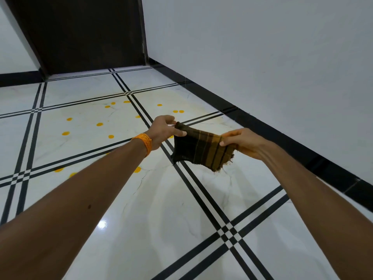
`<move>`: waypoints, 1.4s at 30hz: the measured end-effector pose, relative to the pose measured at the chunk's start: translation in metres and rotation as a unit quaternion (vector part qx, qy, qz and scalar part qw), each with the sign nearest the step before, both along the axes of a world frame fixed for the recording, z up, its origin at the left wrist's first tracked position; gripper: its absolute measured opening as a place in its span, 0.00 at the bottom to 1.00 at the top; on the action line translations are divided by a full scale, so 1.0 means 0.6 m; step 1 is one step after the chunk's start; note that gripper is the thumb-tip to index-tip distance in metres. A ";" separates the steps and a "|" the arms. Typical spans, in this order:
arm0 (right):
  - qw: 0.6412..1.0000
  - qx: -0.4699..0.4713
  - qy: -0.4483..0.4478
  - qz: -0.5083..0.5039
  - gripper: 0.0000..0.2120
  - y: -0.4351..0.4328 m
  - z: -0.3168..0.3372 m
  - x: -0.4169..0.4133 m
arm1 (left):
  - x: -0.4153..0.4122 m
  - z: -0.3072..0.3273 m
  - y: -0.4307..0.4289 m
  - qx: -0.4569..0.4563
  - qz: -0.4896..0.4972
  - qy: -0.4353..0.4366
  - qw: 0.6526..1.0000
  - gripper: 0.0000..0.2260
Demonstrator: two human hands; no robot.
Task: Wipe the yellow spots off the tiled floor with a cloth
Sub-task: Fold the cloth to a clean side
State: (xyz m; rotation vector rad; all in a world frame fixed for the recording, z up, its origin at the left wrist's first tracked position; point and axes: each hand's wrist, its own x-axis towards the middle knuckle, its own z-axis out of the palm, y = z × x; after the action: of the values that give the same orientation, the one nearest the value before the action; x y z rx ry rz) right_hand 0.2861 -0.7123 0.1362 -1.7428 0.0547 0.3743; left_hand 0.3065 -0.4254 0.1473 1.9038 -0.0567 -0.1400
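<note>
Brown cloth (201, 150) is stretched between your left hand (161, 131) and right hand (245, 143) — both pinching it — spots (99, 124) at 10 o'clock.

cloth (201, 150) held in the air above the tiled floor (161, 219), stretched between 2 hands: left hand (163, 131) on its far-left corner, right hand (245, 143) on its right edge. spots (100, 124) lie on the floor left of and beyond the cloth, a few nearer, under the left forearm. wall (262, 57) runs along the right. door (86, 33) stands at the far end, left of the wall.
</note>
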 end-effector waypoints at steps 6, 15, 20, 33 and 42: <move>0.990 0.103 0.072 0.064 0.13 -0.005 0.013 -0.019 | 0.002 -0.010 0.018 -0.022 -0.062 0.052 0.996 0.15; 0.896 0.411 0.162 -0.045 0.33 0.082 -0.079 -0.061 | -0.006 0.002 -0.056 -0.132 0.035 0.019 0.990 0.12; 0.920 0.386 0.073 0.016 0.25 0.059 -0.058 -0.063 | 0.002 -0.011 -0.019 -0.125 0.034 0.088 0.988 0.16; 0.975 0.191 0.069 -0.090 0.35 0.035 -0.038 -0.029 | -0.004 -0.020 0.007 -0.070 -0.076 0.159 0.982 0.10; 0.995 0.005 -0.097 -0.030 0.21 0.033 -0.032 -0.030 | 0.000 -0.026 0.014 0.045 -0.091 0.035 0.994 0.15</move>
State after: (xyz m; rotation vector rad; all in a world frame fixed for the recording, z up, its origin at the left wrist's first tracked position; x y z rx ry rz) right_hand 0.2684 -0.6922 0.1168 -1.7558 -0.0344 0.1585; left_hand 0.3064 -0.4169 0.1319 1.9806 -0.1808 -0.3373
